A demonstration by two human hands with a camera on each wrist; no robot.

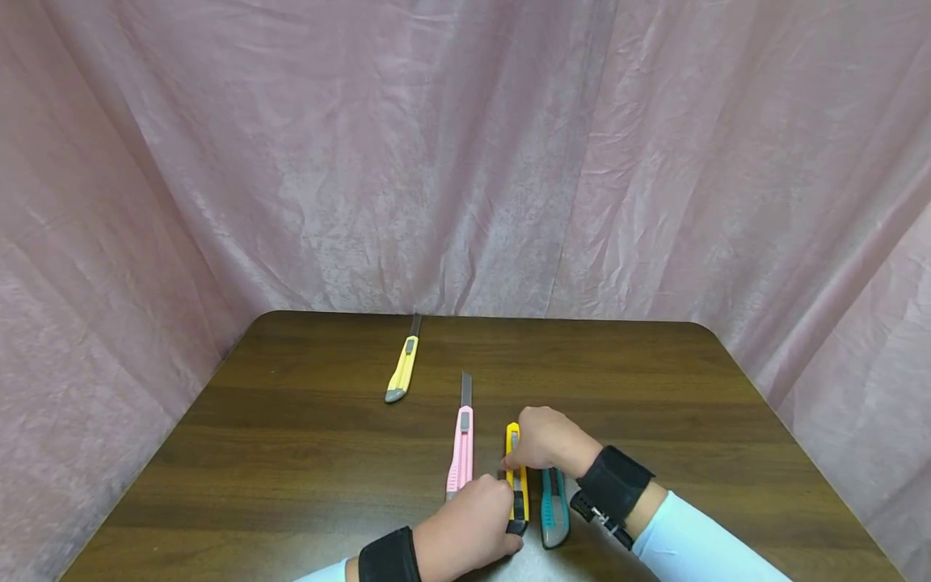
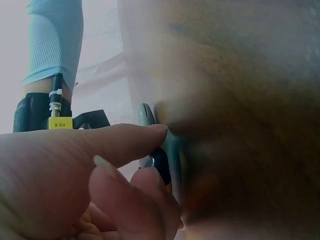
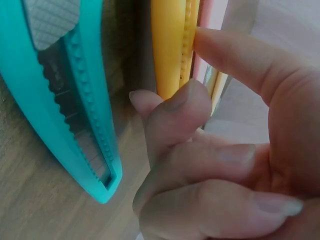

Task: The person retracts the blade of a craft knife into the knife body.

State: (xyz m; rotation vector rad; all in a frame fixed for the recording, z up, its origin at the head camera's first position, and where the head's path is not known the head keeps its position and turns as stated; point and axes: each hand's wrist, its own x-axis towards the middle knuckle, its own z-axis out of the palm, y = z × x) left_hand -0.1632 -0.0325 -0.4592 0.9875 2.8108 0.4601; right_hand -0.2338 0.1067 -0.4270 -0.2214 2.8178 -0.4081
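A yellow utility knife [image 1: 517, 485] with a black end lies near the table's front, pointing away from me. My right hand [image 1: 549, 439] pinches it near its far end, thumb on one side and fingers curled at the other. My left hand [image 1: 473, 521] holds the near end between thumb and curled fingers; the contact is partly hidden. Right of it is a teal utility knife [image 1: 554, 509], its upper part under my right hand. To the left lies a pink utility knife [image 1: 461, 453] with its blade out, its lower end hidden by my left hand.
A pale yellow utility knife [image 1: 403, 368] lies farther back, its exposed blade reaching the far edge of the brown wooden table [image 1: 291, 453]. Pink curtains [image 1: 436, 162] hang behind and at both sides.
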